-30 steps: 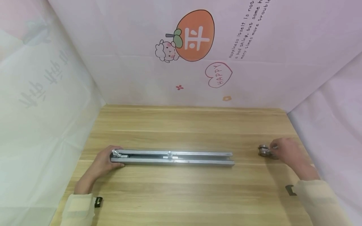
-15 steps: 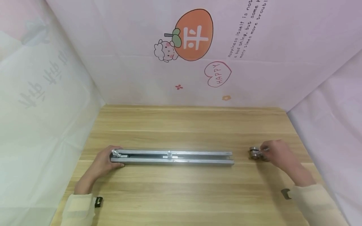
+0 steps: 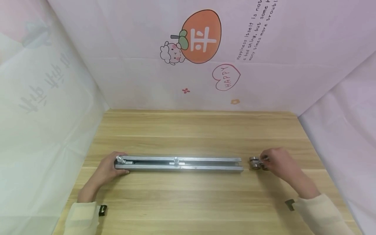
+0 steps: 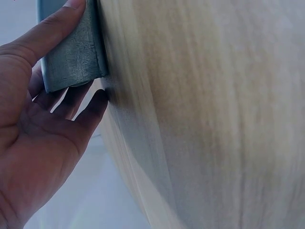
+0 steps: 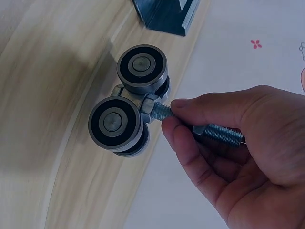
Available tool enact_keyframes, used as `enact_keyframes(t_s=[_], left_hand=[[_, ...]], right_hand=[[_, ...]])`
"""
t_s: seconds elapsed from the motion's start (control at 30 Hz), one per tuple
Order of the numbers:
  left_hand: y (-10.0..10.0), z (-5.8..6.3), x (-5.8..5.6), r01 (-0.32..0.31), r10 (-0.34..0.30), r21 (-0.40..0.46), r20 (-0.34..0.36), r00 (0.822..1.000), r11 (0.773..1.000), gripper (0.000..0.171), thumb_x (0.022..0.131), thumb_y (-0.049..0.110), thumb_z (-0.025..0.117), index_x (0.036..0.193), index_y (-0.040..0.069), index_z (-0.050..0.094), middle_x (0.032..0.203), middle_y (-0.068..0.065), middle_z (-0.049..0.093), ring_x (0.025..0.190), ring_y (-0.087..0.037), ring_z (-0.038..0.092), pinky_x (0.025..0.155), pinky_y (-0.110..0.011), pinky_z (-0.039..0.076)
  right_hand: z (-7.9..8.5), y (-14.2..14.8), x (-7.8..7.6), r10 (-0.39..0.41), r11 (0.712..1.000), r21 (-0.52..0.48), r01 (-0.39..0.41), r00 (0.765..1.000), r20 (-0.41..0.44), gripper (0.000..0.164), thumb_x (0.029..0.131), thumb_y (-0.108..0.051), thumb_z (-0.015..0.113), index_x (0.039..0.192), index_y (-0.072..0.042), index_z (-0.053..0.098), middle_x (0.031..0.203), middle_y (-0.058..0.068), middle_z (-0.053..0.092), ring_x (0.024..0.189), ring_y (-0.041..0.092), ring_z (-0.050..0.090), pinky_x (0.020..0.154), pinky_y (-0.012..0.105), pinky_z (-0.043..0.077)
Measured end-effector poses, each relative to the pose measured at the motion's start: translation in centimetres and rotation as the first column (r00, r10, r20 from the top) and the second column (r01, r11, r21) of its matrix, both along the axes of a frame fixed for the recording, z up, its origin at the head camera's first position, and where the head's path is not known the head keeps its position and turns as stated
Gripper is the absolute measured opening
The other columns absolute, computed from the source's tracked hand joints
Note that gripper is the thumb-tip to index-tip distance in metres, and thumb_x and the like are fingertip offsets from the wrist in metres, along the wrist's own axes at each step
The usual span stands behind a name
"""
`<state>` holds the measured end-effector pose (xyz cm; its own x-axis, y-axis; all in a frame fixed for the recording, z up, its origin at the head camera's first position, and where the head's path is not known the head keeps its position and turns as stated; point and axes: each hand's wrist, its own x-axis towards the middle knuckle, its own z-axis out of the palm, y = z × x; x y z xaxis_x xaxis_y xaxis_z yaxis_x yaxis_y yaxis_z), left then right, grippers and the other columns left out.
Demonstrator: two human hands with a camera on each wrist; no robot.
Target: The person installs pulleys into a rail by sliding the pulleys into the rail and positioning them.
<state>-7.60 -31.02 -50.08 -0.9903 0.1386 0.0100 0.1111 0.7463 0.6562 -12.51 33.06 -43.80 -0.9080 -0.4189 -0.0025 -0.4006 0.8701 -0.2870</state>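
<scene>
A metal channel rail [image 3: 211, 168] lies left to right on the wooden table, slot up. My left hand [image 3: 105, 169] grips its left end; in the left wrist view, the thumb lies along one side of the rail [image 4: 74, 64] with fingers on the other. One bolt [image 3: 120, 159] leans out of the slot beside that hand, and another bolt [image 3: 176, 160] stands upright mid-rail. Right of the rail's open end, my right hand [image 3: 278, 162] pinches the threaded stem of a roller trolley [image 5: 113, 122] between thumb and fingers. Its wheels [image 3: 255, 163] point toward that end, a short gap away.
The wood-grain table [image 3: 182, 202] is bounded by a printed cloth [image 3: 141, 81] at the back and pale cloth at both sides. Dark clips hang by both sleeves, the left clip [image 3: 102, 210] and the right clip [image 3: 289, 205].
My right hand has moved left with the roller trolley, bringing it close to the rail's right end. The left hand and the rail have stayed in place.
</scene>
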Motion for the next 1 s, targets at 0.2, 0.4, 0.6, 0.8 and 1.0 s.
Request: enact_keyframes(t_s=[0.2, 0.4, 0.6, 0.8, 1.0], left_hand=[[0.0, -0.1, 0.0, -0.001, 0.001, 0.001, 0.008, 1.0, 1.0, 0.07, 0.069, 0.011, 0.099, 0.13, -0.002, 0.066, 0.125, -0.027, 0.069, 0.115, -0.047, 0.065, 0.104, -0.067, 0.048], [0.0, -0.1, 0.0, -0.001, 0.001, -0.007, 0.005, 1.0, 1.0, 0.07, 0.069, 0.011, 0.099, 0.13, -0.002, 0.066, 0.126, -0.026, 0.068, 0.116, -0.048, 0.064, 0.105, -0.067, 0.048], [0.0, 0.0, 0.0, 0.0, 0.0, -0.006, 0.004, 1.0, 1.0, 0.069, 0.069, 0.011, 0.099, 0.13, -0.001, 0.067, 0.125, -0.025, 0.069, 0.116, -0.047, 0.064, 0.105, -0.066, 0.048], [0.0, 0.0, 0.0, 0.003, -0.003, -0.008, 0.0, 1.0, 1.0, 0.069, 0.069, 0.011, 0.099, 0.129, -0.002, 0.067, 0.125, -0.025, 0.069, 0.115, -0.047, 0.065, 0.104, -0.066, 0.048], [0.0, -0.1, 0.0, 0.004, -0.004, -0.005, -0.003, 1.0, 1.0, 0.069, 0.069, 0.011, 0.099, 0.129, -0.002, 0.067, 0.126, -0.026, 0.069, 0.116, -0.048, 0.065, 0.105, -0.066, 0.048]], right_hand=[[-0.5, -0.8, 0.2, 0.006, 1.0, 0.021, -0.006, 1.0, -0.018, 0.013, 0.078, 0.004, 0.083, 0.084, -0.006, 0.078, 0.085, 0.007, 0.078, 0.074, 0.024, 0.073, 0.063, 0.042, 0.062], [-0.8, -1.7, 0.4, 0.018, 1.0, 0.0, -0.018, 1.0, 0.002, 0.012, 0.079, 0.004, 0.082, 0.085, -0.005, 0.078, 0.085, 0.008, 0.077, 0.073, 0.024, 0.072, 0.062, 0.043, 0.061], [-1.1, -2.6, 0.5, 0.019, 1.0, -0.019, -0.018, 1.0, 0.013, 0.014, 0.079, 0.006, 0.081, 0.087, -0.004, 0.078, 0.086, 0.009, 0.078, 0.071, 0.021, 0.071, 0.062, 0.041, 0.061], [-1.4, -3.3, 0.4, 0.023, 0.999, -0.027, -0.023, 0.999, -0.023, 0.014, 0.078, 0.007, 0.081, 0.087, -0.003, 0.079, 0.088, 0.01, 0.078, 0.075, 0.026, 0.073, 0.066, 0.045, 0.063], [-1.5, -3.8, 0.4, 0.024, 0.999, -0.034, -0.025, 0.999, -0.031, 0.014, 0.077, 0.008, 0.08, 0.086, -0.003, 0.079, 0.086, 0.009, 0.078, 0.074, 0.023, 0.073, 0.064, 0.042, 0.062]])
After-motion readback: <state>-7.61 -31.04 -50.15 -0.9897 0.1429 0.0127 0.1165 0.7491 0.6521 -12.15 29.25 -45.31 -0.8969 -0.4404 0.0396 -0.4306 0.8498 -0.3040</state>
